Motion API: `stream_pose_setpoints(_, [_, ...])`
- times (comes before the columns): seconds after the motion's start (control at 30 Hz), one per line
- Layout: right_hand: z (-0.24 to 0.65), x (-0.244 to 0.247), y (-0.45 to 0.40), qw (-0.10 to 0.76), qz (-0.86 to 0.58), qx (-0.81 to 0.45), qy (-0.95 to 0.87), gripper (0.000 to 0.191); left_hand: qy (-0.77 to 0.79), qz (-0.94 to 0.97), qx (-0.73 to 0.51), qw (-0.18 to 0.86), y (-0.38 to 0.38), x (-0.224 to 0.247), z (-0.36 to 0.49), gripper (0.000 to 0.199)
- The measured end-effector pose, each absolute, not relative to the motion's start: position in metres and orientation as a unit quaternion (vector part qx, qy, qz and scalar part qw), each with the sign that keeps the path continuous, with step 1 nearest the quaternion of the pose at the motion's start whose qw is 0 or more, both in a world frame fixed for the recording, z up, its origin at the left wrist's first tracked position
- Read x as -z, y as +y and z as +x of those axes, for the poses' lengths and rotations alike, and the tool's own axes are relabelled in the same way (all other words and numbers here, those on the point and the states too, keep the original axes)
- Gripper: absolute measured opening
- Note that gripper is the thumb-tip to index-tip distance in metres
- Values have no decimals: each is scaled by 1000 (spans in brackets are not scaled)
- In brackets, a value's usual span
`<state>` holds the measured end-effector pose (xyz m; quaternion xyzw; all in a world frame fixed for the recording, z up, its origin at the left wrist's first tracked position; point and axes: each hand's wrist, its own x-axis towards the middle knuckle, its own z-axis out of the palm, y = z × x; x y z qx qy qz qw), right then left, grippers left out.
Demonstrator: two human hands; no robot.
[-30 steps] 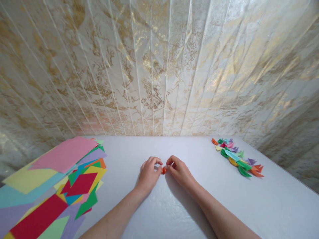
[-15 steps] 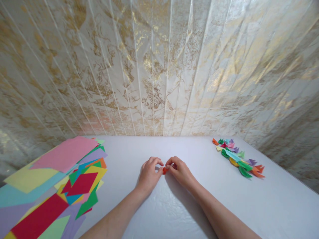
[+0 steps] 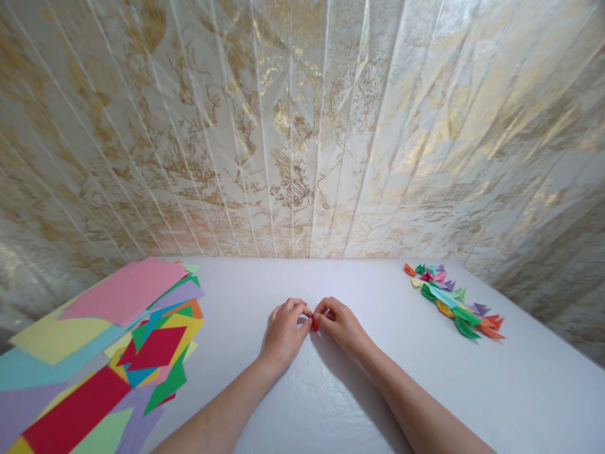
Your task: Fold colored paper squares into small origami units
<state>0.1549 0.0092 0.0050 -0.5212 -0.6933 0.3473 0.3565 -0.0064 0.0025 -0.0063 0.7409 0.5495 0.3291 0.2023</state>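
Observation:
Between my fingertips, in the middle of the table, is a small folded piece of orange-red paper [image 3: 314, 325]. My left hand [image 3: 287, 329] pinches it from the left with thumb and forefinger. From the right, the thumb and fingertips of my right hand [image 3: 337, 320] close on the same piece. Most of the folded paper is hidden behind the fingers, so its exact shape cannot be made out. Both hands are low over the white table [image 3: 302, 403], almost touching each other.
At the left lie overlapping sheets of coloured paper, a pink sheet [image 3: 127, 287] and a long red one [image 3: 78, 410] among them. Several small folded paper figures [image 3: 444, 296] are grouped at the right. A patterned white and gold curtain [image 3: 293, 126] hangs behind the table.
The left fingertips have moved slightly right, closer to the right hand, and the folded paper shows a little differently between them. The right hand has hardly moved.

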Motion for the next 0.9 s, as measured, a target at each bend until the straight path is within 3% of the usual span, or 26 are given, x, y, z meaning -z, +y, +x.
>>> stream_pose_setpoints(0.9, [160,-3,12,351,-495,-396,-689,12,546,751,-312,203,1,3,-7,11])
